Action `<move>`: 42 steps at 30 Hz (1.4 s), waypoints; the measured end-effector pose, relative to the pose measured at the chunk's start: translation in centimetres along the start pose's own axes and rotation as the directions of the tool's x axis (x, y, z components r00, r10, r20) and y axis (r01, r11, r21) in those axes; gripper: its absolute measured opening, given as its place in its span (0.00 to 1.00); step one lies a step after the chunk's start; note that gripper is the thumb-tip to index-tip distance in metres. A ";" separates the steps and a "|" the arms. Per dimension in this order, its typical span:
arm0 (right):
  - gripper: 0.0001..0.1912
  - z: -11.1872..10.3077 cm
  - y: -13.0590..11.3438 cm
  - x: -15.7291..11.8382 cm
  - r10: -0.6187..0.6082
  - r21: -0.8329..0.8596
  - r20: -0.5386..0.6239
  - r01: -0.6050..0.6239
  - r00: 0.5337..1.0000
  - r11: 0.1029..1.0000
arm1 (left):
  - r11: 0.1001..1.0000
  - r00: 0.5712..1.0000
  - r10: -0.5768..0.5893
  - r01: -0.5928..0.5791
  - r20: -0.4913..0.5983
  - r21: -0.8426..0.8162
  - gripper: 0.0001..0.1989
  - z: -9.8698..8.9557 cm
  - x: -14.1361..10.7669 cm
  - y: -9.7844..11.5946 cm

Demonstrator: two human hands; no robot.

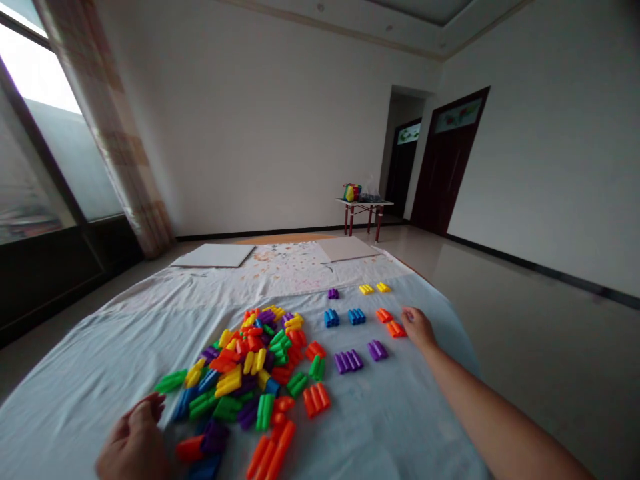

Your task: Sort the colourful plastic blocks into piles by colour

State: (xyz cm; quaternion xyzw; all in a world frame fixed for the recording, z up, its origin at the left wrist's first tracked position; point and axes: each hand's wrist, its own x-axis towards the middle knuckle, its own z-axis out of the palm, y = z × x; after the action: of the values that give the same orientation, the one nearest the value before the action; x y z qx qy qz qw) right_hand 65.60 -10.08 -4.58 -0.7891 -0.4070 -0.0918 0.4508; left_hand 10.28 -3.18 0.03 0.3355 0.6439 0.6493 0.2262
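My left hand (134, 439) is at the lower left, beside a heap of ribbed plastic building pieces (240, 383) in orange, yellow, green, blue and purple. Its fingers are curled together, and what they hold, if anything, is hidden. Over on the right, my right hand (419, 327) is next to two orange pieces (396, 329). The fingers there are bent in and small in view, so I cannot make out anything between them. Near these lie two blue pieces (357, 317), two purple pieces (348, 361) and two yellow pieces (383, 287), set apart by colour. A smaller purple piece (333, 293) lies farther back.
A light blue cloth (150, 333) covers the table. Two flat boards, a white one (215, 255) and a beige one (346, 249), lie at its far end. Beyond, a small table (387, 203) carries a colourful bag (352, 193). A curtained window is at left.
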 end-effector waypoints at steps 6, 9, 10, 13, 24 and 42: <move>0.15 0.1 -4.3 -1.1 -0.170 0.118 -0.029 0.172 0.985 0.978 | 0.999 0.997 -0.041 0.041 0.070 0.001 0.19 0.3 -0.1 -0.2; 0.13 0.6 -9.8 -2.7 -0.369 0.287 -0.004 0.355 0.929 0.890 | 1.000 0.995 -0.022 0.021 0.094 0.019 0.20 0.4 -0.1 -0.6; 0.12 0.8 -11.8 -3.4 -0.413 0.337 0.037 0.377 0.910 0.862 | 1.000 0.995 -0.019 0.016 0.100 0.026 0.20 0.5 -0.1 -0.6; 0.10 1.5 -17.5 -5.8 -0.560 0.463 0.199 0.427 0.804 0.777 | 0.999 0.993 -0.009 0.004 0.121 0.045 0.20 0.5 -0.2 -0.5; 0.13 6.7 -26.6 -11.4 -0.601 0.430 0.510 0.423 0.615 0.798 | 0.998 0.990 0.006 -0.014 0.141 0.057 0.19 0.6 0.0 -0.3; 0.20 1.4 -22.8 -10.3 -0.684 0.489 0.604 0.487 0.408 0.723 | 0.998 0.992 0.014 -0.022 0.123 0.064 0.18 0.8 -0.3 -0.1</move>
State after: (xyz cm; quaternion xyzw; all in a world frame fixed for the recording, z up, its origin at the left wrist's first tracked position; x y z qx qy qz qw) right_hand 41.99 -8.80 3.87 -0.4965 -0.8139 0.1399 0.2674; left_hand 11.07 -2.82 -0.14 0.3877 0.6467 0.6080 0.2484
